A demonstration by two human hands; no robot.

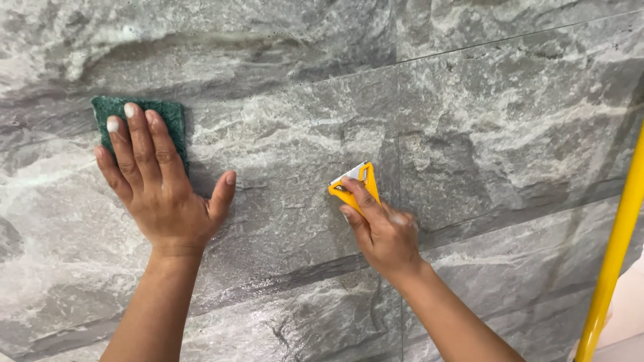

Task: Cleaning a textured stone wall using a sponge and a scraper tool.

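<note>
Grey marbled tiles (469,100): left hand (157,188) presses flat a green pad (171,114), right hand (382,231) grips a yellow scraper (359,179)

We see no packages, labels, signs or screens here.
</note>
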